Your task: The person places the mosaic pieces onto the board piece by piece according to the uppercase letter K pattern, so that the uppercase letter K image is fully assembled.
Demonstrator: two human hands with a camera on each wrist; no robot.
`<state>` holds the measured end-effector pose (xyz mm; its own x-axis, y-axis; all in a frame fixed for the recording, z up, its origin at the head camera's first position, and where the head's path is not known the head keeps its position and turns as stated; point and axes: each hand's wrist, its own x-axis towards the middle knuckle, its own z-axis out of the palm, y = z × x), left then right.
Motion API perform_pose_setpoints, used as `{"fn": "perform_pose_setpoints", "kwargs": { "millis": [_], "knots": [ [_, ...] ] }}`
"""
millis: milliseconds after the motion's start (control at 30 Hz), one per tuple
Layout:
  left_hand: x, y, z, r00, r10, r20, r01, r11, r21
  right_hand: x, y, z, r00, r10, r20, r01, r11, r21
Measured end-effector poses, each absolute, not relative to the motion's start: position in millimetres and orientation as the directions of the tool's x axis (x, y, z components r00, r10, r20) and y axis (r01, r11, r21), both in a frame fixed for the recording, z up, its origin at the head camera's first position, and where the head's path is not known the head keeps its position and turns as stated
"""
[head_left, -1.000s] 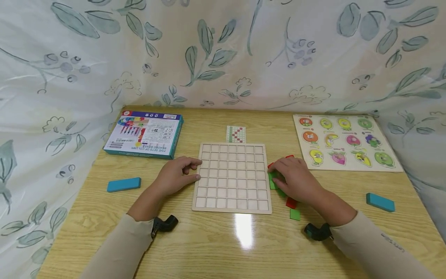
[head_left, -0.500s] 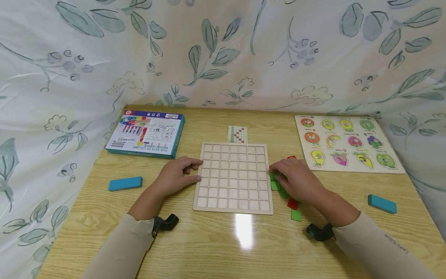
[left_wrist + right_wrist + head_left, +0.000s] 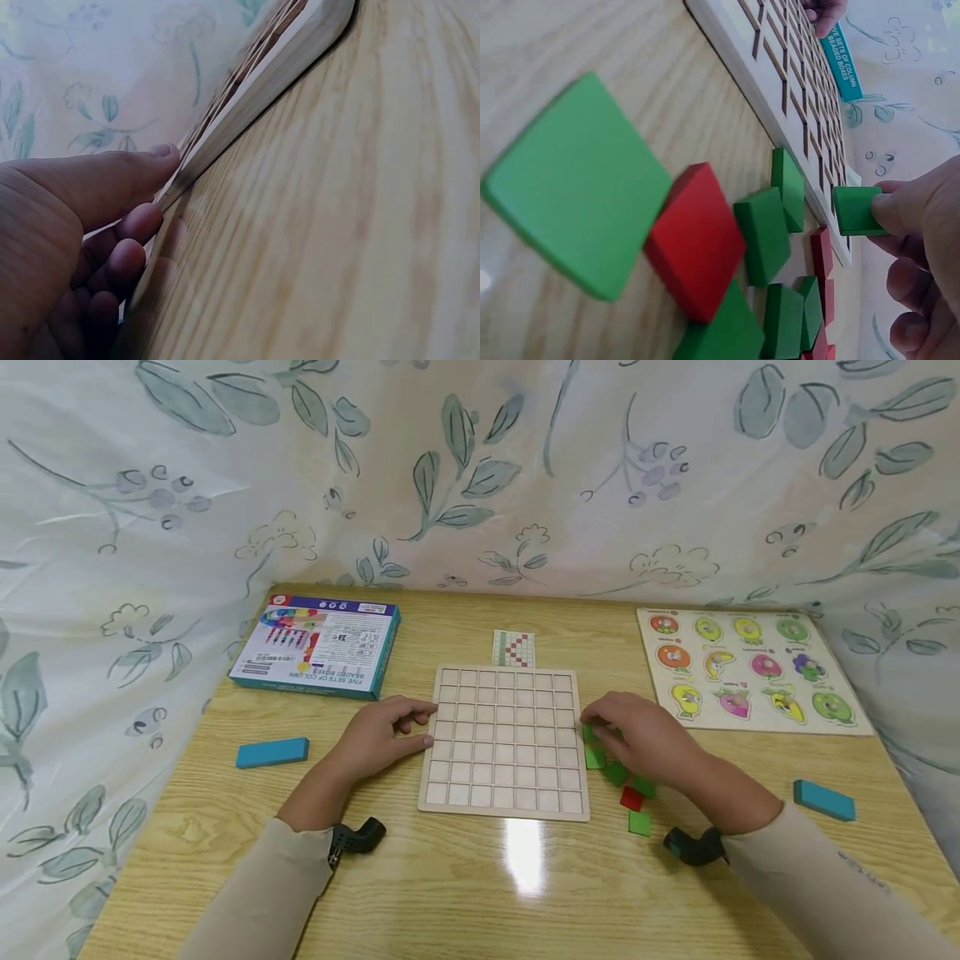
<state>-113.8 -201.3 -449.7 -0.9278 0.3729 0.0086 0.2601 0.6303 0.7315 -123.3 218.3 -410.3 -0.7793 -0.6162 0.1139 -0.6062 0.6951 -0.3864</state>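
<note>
Two hands at the grid board [image 3: 504, 742]
Right hand [image 3: 645, 739] pinches a green tile [image 3: 857, 211]; left hand [image 3: 378, 737] rests relaxed on the board's edge.

backdrop: leaf-print curtain [image 3: 480, 468] | furniture: glossy wooden table [image 3: 495, 893] | light: glare on tabletop

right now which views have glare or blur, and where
Head view: sharp, with a white glare patch on the table just before the grid board. Right wrist view: the nearest green tile is soft and out of focus, the pinched green tile clearer. Left wrist view: table grain smeared, left hand blurred.
</note>
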Motion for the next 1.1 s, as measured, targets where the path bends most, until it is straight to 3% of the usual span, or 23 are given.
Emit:
{"fn": "perform_pose_setpoints", "kwargs": {
  "millis": [800, 1100],
  "knots": [
    [-116, -205, -455, -0.921, 0.389, 0.034, 0.303, 0.658, 0.689, -150, 169, -410, -0.84, -0.543, 0.021, -0.472, 0.71, -0.523],
    [-117, -205, -457, -0.92, 0.39, 0.044, 0.31, 0.653, 0.691, -162, 153, -417, -0.835, -0.55, 0.001, -0.45, 0.683, -0.575]
  ]
}}
